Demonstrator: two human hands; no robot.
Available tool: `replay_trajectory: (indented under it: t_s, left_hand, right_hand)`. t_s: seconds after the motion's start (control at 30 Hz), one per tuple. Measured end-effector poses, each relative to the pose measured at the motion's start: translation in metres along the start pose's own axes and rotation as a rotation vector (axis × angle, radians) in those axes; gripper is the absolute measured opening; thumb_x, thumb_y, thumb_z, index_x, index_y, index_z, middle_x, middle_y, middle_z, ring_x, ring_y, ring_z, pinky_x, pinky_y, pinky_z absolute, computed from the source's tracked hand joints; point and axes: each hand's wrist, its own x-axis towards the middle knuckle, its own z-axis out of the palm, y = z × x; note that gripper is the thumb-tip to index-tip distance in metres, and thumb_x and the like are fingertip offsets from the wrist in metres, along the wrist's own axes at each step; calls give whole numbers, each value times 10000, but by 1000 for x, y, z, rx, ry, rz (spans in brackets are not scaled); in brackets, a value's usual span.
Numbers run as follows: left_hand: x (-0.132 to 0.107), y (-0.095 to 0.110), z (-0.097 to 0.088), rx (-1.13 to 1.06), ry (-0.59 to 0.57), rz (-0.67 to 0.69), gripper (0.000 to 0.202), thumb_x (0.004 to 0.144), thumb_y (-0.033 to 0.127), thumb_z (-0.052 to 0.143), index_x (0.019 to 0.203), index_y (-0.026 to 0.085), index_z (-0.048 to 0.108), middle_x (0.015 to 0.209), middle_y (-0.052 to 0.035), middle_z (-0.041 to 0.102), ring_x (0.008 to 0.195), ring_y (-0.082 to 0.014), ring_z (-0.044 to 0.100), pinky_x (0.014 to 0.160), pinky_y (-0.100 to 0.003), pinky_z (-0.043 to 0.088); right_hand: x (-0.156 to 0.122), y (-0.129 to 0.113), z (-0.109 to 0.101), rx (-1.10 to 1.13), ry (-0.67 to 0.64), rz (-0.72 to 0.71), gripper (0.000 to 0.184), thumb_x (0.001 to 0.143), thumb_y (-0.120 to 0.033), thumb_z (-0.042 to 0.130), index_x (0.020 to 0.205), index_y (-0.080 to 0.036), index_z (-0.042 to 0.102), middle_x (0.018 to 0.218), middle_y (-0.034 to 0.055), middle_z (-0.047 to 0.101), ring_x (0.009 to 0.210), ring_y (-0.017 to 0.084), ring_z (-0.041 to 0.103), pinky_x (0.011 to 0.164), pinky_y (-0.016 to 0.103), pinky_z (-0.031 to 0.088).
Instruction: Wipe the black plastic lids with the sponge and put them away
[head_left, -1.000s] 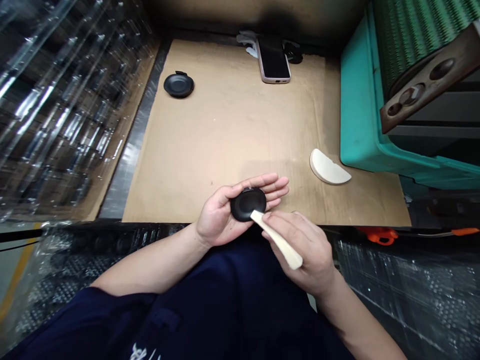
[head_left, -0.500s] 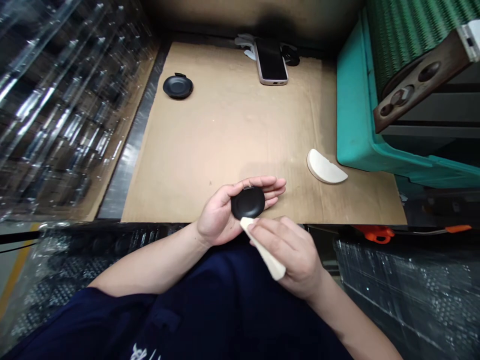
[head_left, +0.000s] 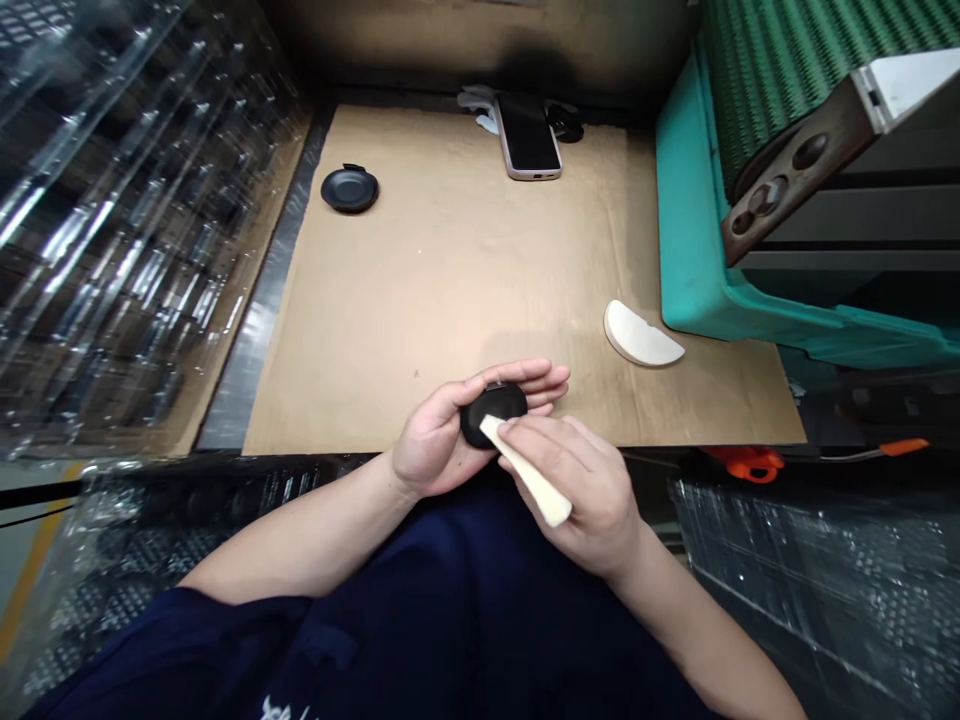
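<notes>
A round black plastic case point(head_left: 501, 400) with a small tab at its far edge rests in the palm of my left hand point(head_left: 442, 440), the thumb against its side. My right hand point(head_left: 585, 490) pinches a cream-coloured sponge pad point(head_left: 544, 495) by its flat sides, seen edge-on. The pad's upper tip lies over the near part of the case and appears to touch it. A second half-moon sponge pad point(head_left: 643, 337) lies on the cardboard to the right. Another round black case point(head_left: 349, 189) sits at the far left of the cardboard.
Brown cardboard point(head_left: 450, 290) covers the bench. At its back lie a phone point(head_left: 529, 135) and a white cable-like bundle point(head_left: 478, 105). A teal crate point(head_left: 694, 250) and green belt machine point(head_left: 825, 90) stand right; clear plastic trays point(head_left: 142, 230) are stacked left. Orange-handled tool point(head_left: 754, 463) near the front edge.
My right hand has moved the sponge pad up from the near rim onto the face of the black case. My left hand stays nearly in place; the camera view has shifted slightly.
</notes>
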Motion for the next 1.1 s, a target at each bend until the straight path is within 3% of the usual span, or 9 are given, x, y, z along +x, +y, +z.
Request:
replay_trajectory:
  t_s: [0.13,0.23,0.4,0.6,0.7,0.8,0.9,1.0,1.1]
  left_hand:
    - [-1,0,-2,3,14,-25,487,990,334,382,1330,119,658,1453,-157,612,1471,-332,445,1273,-527,223]
    - [-2,0,-1,0,12,-30,488,992,329,375,1334,118,652,1474,-158,593,1481,-335,430,1270,-531,229]
    - [0,-1,-1,-8,49,1,507,989,334,381,1350,81,632,1474,-188,584,1442,-347,477,1261,-527,243]
    - [-6,3,-1,29,86,-23,547,972,415,395,1388,137,615,1495,-165,554,1393,-345,502,1136,-502,414]
    - [-12,9,1,307,116,145,532,931,360,554,1447,234,567,1497,-131,507,1195,-276,598,1005,-421,504]
    - [-19,15,5,762,146,416,893,767,247,818,1546,398,409,1553,-91,388,1125,-237,589,1024,-402,496]
    - [-24,20,7,1114,163,641,1141,631,117,899,1559,474,337,1578,-88,323,1151,-275,588,1083,-468,471]
    - [-25,27,6,1263,150,751,1053,610,109,906,1502,414,437,1487,-96,426,1208,-308,570,1094,-494,467]
    - [-21,44,5,1379,103,699,735,662,185,885,1324,287,582,1273,-114,587,1202,-307,563,1063,-472,472]
  right_hand:
    - [9,6,2,-101,34,-26,454,908,-77,570,1340,-211,605,1182,111,732,1045,249,708,890,425,612]
    - [9,-1,-3,-193,25,56,387,925,-108,570,1299,-196,609,1077,114,740,957,248,717,832,412,612]
    - [8,-7,0,-56,-58,42,380,941,-90,545,1303,-191,601,1128,105,734,989,231,710,870,407,613]
    - [7,13,-6,-13,246,68,415,918,-122,654,1314,-243,622,1198,91,718,1087,241,700,931,430,611]
    - [6,29,-15,-58,372,163,315,913,-191,696,1222,-249,681,1122,74,733,1005,231,712,902,416,613]
    - [6,45,-18,-50,366,300,205,932,-287,690,1129,-236,714,1051,62,740,955,220,711,884,395,602]
    - [5,55,-15,-27,313,390,201,935,-331,689,1109,-234,721,1045,52,741,950,209,708,871,367,586]
    - [3,57,-13,-25,267,402,208,936,-334,688,1122,-247,720,1053,43,735,955,202,703,870,352,573]
    - [2,55,-13,-14,261,405,206,938,-332,683,1127,-256,716,1069,40,733,966,200,705,864,339,572]
